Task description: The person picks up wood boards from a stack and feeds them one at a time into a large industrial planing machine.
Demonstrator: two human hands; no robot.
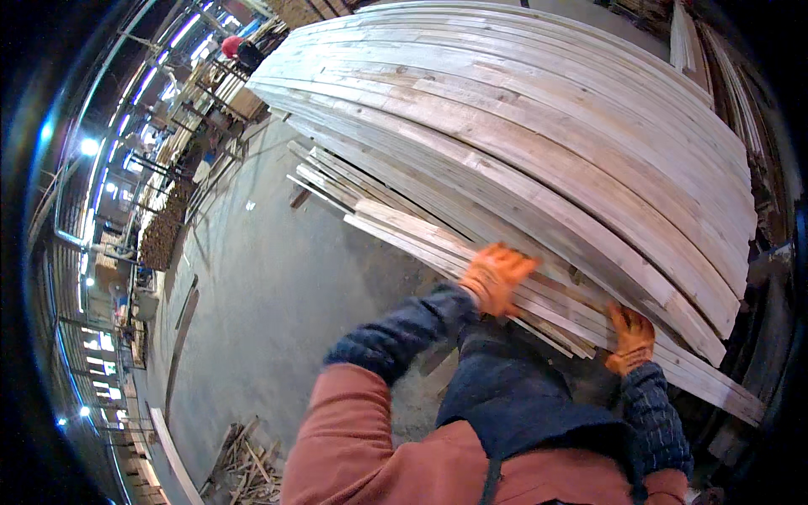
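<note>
In an orange glove, my left hand (497, 273) grips a long pale wooden board (404, 225) with its fingers curled over the far side; the hand is slightly blurred. My right hand (633, 338), gloved the same, is closed around the board farther to the right. Under and beside this board lie several narrower wooden strips (324, 178). A large stack of long planks (505, 101) rises just beyond both hands, its side wall close to my fingers. The undersides of both hands are hidden.
Grey concrete floor (269, 261) stretches to the left. Wood scraps (248, 463) are heaped at lower left, near a loose plank (175, 454). Timber piles (160, 231) line the far left, and a person in red (231, 46) bends at the back.
</note>
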